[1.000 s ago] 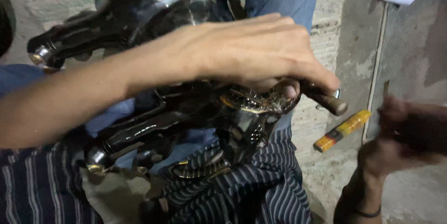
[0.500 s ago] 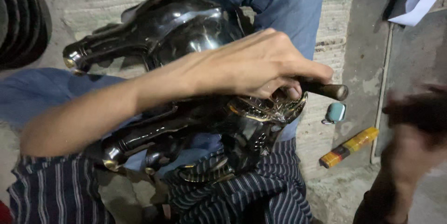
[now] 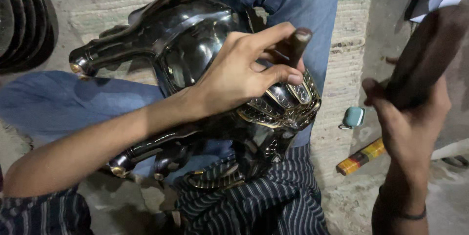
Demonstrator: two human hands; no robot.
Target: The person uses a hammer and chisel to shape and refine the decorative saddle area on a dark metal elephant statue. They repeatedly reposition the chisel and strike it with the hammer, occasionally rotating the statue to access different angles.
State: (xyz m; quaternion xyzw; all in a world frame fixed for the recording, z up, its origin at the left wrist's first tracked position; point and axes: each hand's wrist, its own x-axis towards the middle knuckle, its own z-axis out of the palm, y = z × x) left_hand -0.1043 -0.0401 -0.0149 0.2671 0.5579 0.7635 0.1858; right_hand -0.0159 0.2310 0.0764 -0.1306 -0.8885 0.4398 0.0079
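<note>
Here, both hands grip: left a brown stick over the black figurine, right a dark object.

Both arms are bare, the left hand has no rings, and a thin dark band goes around the right wrist

Left hand sits on top of the glossy black horse figurine, which lies across the lap on blue jeans and striped cloth. Its grip pinches a dark brown stick above the gold-trimmed saddle. Right hand is up at the side, curled around a blurred dark object. On the concrete floor: a small teal case and an orange-yellow tube.
</note>
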